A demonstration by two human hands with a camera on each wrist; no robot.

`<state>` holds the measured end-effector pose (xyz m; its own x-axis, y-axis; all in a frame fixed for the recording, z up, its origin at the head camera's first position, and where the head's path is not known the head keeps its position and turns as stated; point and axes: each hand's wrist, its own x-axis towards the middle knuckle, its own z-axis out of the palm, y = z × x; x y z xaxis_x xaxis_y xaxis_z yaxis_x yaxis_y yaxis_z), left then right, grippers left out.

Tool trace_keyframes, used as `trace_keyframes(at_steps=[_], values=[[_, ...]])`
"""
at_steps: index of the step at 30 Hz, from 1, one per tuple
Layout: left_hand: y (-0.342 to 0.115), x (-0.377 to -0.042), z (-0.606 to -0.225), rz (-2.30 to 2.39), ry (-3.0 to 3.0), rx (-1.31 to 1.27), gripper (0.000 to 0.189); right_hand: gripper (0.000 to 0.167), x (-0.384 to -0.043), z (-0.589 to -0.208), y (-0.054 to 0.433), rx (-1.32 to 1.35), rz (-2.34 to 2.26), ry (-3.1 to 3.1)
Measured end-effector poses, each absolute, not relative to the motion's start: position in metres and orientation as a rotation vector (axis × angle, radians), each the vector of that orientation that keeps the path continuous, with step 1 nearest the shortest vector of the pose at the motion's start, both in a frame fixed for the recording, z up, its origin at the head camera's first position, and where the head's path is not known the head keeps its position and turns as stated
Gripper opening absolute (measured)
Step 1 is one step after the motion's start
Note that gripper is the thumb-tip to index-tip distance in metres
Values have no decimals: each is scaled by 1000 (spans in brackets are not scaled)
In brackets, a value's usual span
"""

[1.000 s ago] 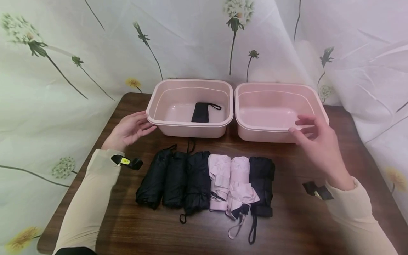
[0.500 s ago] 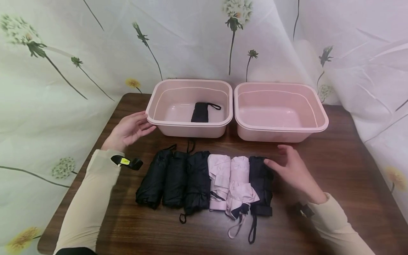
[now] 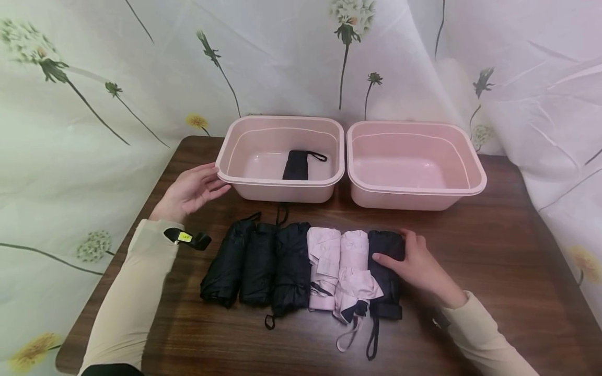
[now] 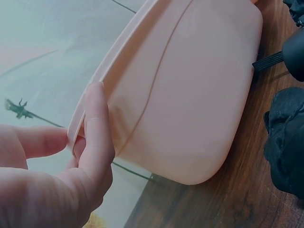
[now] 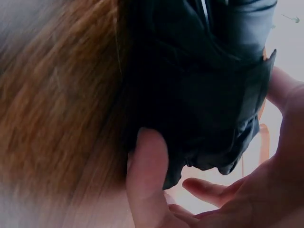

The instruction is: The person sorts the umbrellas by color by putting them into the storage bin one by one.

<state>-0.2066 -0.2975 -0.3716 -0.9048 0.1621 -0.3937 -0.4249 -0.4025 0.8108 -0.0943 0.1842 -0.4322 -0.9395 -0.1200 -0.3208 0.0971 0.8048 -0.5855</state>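
Observation:
My left hand (image 3: 190, 192) pinches the left corner rim of a pink plastic basin (image 3: 282, 193), thumb and fingers on either side of the lip in the left wrist view. Inside that basin lies a black item with a loop (image 3: 295, 166), partly hidden by the front wall. My right hand (image 3: 420, 263) grips the upper part of the rightmost black folding umbrella (image 3: 386, 290). Its thumb lies across the top, and its fingers go round the right side. In the right wrist view, the dark fabric of this umbrella (image 5: 204, 95) sits between thumb and fingers.
A second pink basin (image 3: 404, 201) stands beside the first, at the back right. Left of the gripped umbrella, in a row, lie two pale pink umbrellas (image 3: 354, 250) and several black ones (image 3: 258, 266). A flowered cloth (image 3: 282, 62) hangs behind the brown wooden table (image 3: 470, 245).
My right hand has come down and left from the right basin's front rim to the rightmost black umbrella and now grips it. The left hand has stayed at the left basin.

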Motion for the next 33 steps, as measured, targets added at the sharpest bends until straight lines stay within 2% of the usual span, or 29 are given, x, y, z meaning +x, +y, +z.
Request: trace_keyframes(at_steps=[10,17,33], values=[[-297,-208,-372,2358,1446,-365,32,112,-93,-437,177,2,-846,2632],[-297,-208,-372,2357,1442,-370,34,112,-93,-438,176,19,-834,2634],[-297,-209,-368,2369,1385,-371,33,102,-95,-436,174,53,-886,2629]])
